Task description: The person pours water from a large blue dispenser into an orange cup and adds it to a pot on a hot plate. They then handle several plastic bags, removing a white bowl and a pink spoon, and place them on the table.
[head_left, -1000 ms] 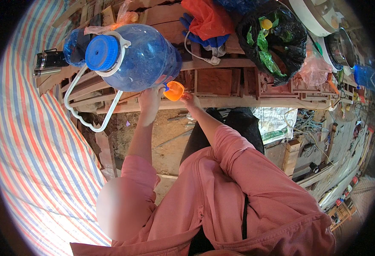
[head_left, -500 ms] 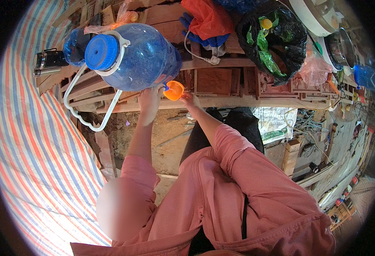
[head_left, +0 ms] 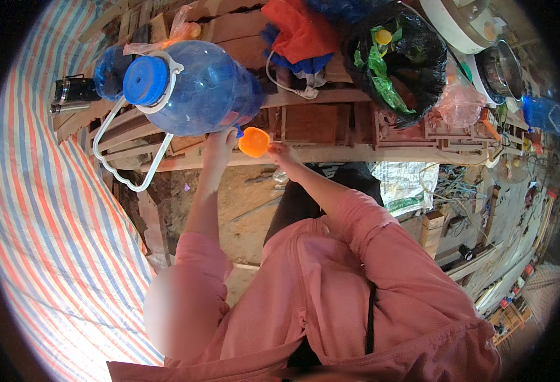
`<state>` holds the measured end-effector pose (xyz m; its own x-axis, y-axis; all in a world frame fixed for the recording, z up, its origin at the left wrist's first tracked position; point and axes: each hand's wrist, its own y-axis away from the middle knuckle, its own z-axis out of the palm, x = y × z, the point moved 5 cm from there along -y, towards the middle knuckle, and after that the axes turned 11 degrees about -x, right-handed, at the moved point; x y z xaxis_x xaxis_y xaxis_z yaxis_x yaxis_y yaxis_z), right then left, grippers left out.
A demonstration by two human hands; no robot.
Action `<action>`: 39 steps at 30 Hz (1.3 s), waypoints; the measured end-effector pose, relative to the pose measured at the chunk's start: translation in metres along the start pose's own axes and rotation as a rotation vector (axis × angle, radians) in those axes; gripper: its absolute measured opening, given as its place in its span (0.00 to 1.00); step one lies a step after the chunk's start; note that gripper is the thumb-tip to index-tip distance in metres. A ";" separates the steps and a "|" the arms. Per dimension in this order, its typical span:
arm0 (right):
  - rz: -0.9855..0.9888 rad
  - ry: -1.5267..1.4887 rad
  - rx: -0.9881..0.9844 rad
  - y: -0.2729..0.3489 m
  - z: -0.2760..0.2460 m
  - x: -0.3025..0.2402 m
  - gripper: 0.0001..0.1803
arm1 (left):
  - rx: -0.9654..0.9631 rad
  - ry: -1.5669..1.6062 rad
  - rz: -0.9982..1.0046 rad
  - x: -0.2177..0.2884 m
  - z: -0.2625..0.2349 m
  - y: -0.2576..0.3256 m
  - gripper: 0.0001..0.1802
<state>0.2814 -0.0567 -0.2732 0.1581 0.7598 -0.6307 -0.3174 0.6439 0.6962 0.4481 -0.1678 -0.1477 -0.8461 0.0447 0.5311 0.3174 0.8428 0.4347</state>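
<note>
A large blue water jug [head_left: 200, 89] with a blue screw cap [head_left: 145, 81] lies on its side on the wooden planks, its white handle [head_left: 155, 167] hanging toward me. A small blue tap [head_left: 240, 132] sticks out low on its near side. My left hand [head_left: 219, 151] is at the tap, fingers closed around it and partly hidden under the jug. With my right hand [head_left: 282, 155] I grip an orange plastic cup [head_left: 254, 142] by its right side, just under the tap. Whether water is in the cup, I cannot tell.
Behind the jug are an orange-tinted plastic bag [head_left: 177, 35], a red bag [head_left: 297, 32] and a white cable plug [head_left: 310, 93]. To the right stands a black bin bag [head_left: 413, 76] with green wrappers. A dark flask [head_left: 75, 90] lies left, beside the striped sheet [head_left: 44, 210].
The orange cup has turned a little, so its inside shows differently. The whole scene has shifted slightly left in view; my left hand stays at the tap.
</note>
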 end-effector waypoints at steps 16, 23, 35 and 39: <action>-0.348 0.078 0.014 0.247 -0.160 -0.103 0.13 | 0.166 0.824 -0.035 -0.069 0.041 -0.017 0.12; -0.409 0.139 0.398 0.416 -0.303 -0.173 0.13 | 0.076 0.510 -0.378 -0.091 0.045 -0.014 0.14; -0.380 0.625 1.030 0.567 -0.578 -0.304 0.17 | 0.380 0.490 -0.394 -0.093 0.023 -0.009 0.24; -0.239 0.894 1.118 0.561 -0.639 -0.350 0.20 | 0.447 0.574 -0.474 -0.071 0.021 0.013 0.25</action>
<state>-0.5495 -0.0187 0.1193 -0.6558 0.5862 -0.4756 0.5794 0.7948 0.1806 0.5036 -0.1490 -0.1952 -0.4615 -0.5408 0.7033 -0.3140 0.8410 0.4406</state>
